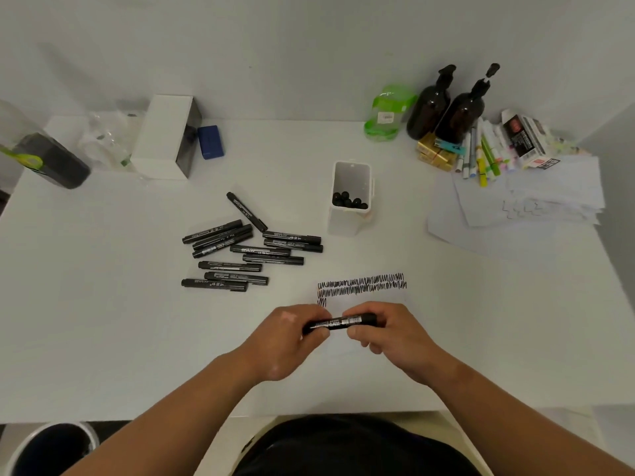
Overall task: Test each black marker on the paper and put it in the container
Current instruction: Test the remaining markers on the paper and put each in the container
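A slim black cylindrical marker (338, 322) with a white printed label, its writing too small to be read, is held level between both grips. One end is clasped by the left grip (287, 338), the other by the right grip (388, 334). Just beyond them, white paper (343, 299) is covered with rows of black zigzag scribble. Further beyond, a white rectangular plastic container (347, 221) stands upright, with round black marker ends showing inside. Beyond and left of the left grip, loose markers (251, 250) are scattered on the smooth white counter (103, 304).
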